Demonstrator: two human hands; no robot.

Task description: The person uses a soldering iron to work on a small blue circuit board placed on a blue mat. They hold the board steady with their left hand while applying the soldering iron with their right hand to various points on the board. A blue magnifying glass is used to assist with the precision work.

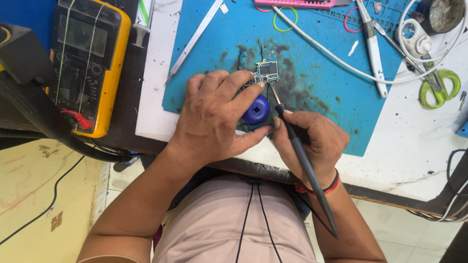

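Under the left hand's fingers [242, 79], circuit board [267, 71], probe [302, 156] tip touching.

A white, scuffed bench [419, 146] carries a blue work mat [321, 63], stained dark just beyond the fingers [229, 83]. A yellow multimeter [90, 58] lies well left of them, green-handled scissors [441, 87] far to the right, with tweezers [195, 41] and a white cable [331, 56] on the mat beyond.

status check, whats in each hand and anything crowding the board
Left hand pins the small circuit board by the blue round tub. Right hand grips the black iron, tip at the board. Tweezers clear.
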